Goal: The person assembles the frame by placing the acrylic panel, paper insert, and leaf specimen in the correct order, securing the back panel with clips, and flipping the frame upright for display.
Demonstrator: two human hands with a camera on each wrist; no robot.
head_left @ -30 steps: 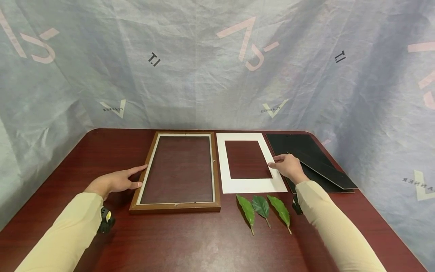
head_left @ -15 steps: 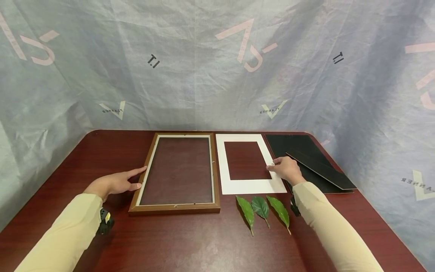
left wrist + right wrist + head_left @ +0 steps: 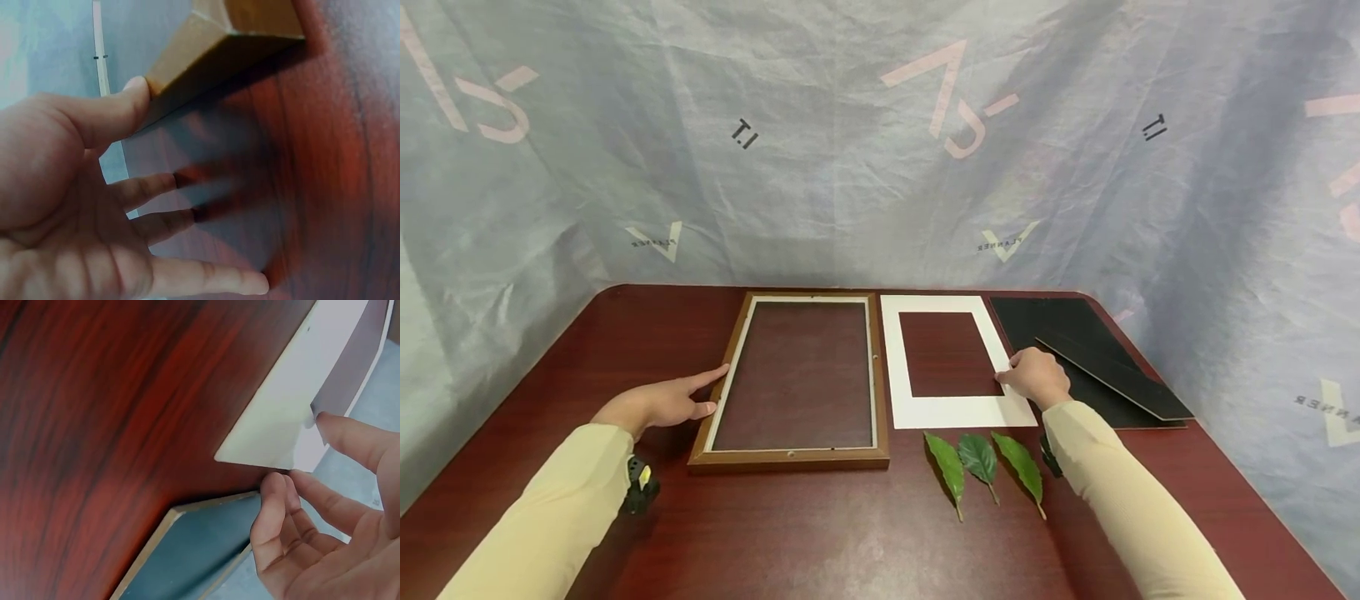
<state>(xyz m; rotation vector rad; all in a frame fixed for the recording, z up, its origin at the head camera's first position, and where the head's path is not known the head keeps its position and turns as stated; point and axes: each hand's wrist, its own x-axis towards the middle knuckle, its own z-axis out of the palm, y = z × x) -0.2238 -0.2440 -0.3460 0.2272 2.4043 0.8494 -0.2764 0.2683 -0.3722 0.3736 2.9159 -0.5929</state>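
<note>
In the head view a brown picture frame [image 3: 790, 461] lies at the left with its inner white lip facing up. My left hand [image 3: 658, 404] rests beside it, thumb and forefinger stretched out against its left side. In the left wrist view the thumb touches the frame's edge [image 3: 206, 65], and the other fingers reach down to the tabletop. To the right of the frame lies a white picture mat [image 3: 958, 412] with a rectangular opening. My right hand [image 3: 1036, 379] pinches the mat's right border, thumb at the inner edge and fingertips at the outer edge, as the right wrist view shows.
Three green leaves [image 3: 977, 458] lie in front of the mat, on the dark red table [image 3: 820, 542]. At the right is a flat black board [image 3: 1037, 317], with a second black board [image 3: 1120, 379] tilted over it. A grey printed cloth [image 3: 805, 183] hangs behind.
My right hand's fingers have curled down more at the mat's right border. The left hand, frame, mat and leaves look unmoved; the whole head view has shifted slightly.
</note>
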